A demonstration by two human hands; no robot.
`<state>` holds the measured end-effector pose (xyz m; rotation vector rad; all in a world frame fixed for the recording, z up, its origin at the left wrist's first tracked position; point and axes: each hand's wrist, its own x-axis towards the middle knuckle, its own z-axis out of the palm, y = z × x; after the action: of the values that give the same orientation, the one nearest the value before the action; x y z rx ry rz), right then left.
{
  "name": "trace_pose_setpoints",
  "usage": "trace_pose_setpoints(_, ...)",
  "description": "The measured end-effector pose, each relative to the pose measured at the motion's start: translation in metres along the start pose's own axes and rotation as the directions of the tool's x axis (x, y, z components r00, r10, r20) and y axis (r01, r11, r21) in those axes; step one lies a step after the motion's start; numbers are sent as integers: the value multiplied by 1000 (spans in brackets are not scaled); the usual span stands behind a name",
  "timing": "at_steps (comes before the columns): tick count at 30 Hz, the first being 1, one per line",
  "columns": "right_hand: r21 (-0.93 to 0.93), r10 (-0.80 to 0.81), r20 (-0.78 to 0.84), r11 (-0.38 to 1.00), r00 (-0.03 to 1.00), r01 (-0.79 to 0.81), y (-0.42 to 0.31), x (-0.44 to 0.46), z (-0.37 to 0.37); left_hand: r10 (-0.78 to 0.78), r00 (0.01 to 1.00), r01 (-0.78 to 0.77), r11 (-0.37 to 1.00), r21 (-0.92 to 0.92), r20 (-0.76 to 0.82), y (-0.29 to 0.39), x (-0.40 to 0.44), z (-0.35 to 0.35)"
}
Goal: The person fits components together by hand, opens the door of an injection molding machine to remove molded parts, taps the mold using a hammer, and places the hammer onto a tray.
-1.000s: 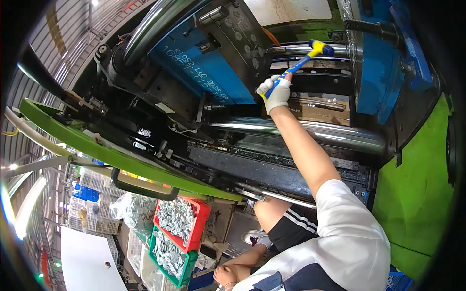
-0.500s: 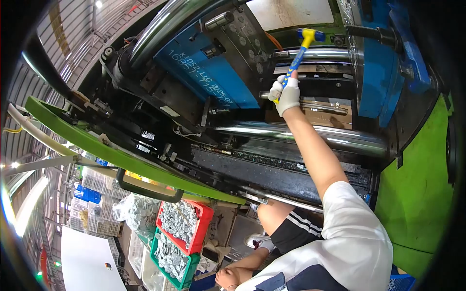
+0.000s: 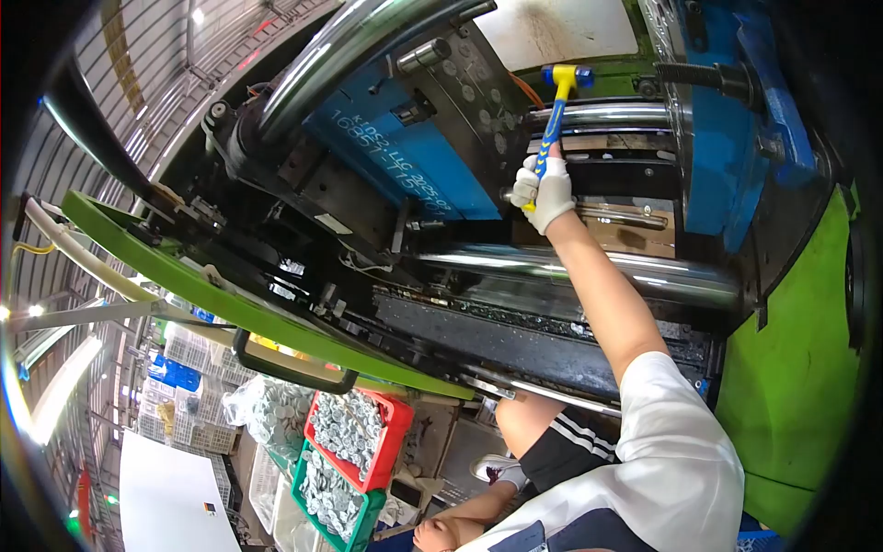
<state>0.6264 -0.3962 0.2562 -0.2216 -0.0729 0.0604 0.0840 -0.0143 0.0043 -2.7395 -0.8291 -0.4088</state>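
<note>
My right hand (image 3: 546, 195), in a white glove, is wrapped round the handle of a mallet (image 3: 553, 133) with a yellow head and blue faces. The mallet stands head up, apart from the dark mould plate (image 3: 478, 101) at its left. Below that plate's face lies a blue mould block (image 3: 405, 156) with white lettering. Metal pins and a shiny tie bar (image 3: 635, 267) run close to the gloved hand. My bare left hand (image 3: 434, 534) rests on my knee at the bottom edge, partly cut off, with its fingers lying over the knee.
A green machine door (image 3: 248, 317) with a black handle slants across the left. Beyond it stand a red crate (image 3: 397, 437) and a green crate (image 3: 368, 515) holding many small metal parts. A blue platen (image 3: 713, 138) and a green panel (image 3: 782, 377) bound the right side.
The mallet's head has swung left towards the mould plate, and its handle is more upright. My right hand keeps its grip. The whole view has shifted slightly.
</note>
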Motion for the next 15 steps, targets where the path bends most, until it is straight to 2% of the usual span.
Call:
trace_pose_setpoints(1, -20, -40, 62, 999, 997, 41, -4, 2, 7, -6, 1000, 6, 1000, -3, -3, 0, 0, 0)
trace_pose_setpoints(3, -80, -184, 68, 979, 981, 189, -8, 10, 25, -15, 1000, 15, 1000, -1, 1, -2, -1, 1)
trace_pose_setpoints(5, -11, -227, 151, 973, 962, 232, -9, 27, 34, -24, 1000, 24, 1000, -4, 11, -2, -1, 1)
trace_pose_setpoints(7, 44, -185, 144, 983, 972, 180, 3, 47, 40, -37, 999, 37, 999, -14, 26, -3, -1, 3)
trace_pose_setpoints(8, -13, -99, 78, 995, 992, 100, 13, 55, 42, -41, 998, 41, 999, -19, 37, -4, -1, 3)
trace_pose_setpoints(9, -210, -1, 6, 978, 1000, 2, 19, 54, 49, -42, 998, 43, 999, -20, 51, -4, -1, 4)
trace_pose_setpoints(11, -314, 60, -2, 948, 998, -58, 27, 50, 56, -38, 996, 40, 999, -21, 84, -4, -1, 5)
trace_pose_setpoints(12, -200, 182, 32, 964, 983, -172, 13, 42, 63, -38, 994, 40, 999, -21, 102, -4, -1, 6)
trace_pose_setpoints(13, -208, 183, 33, 963, 982, -173, 7, 41, 63, -41, 992, 45, 998, -31, 116, -4, -1, 6)
trace_pose_setpoints(15, -38, 123, 146, 992, 982, -119, -1, 38, 59, -48, 989, 54, 998, -39, 141, -4, -1, 5)
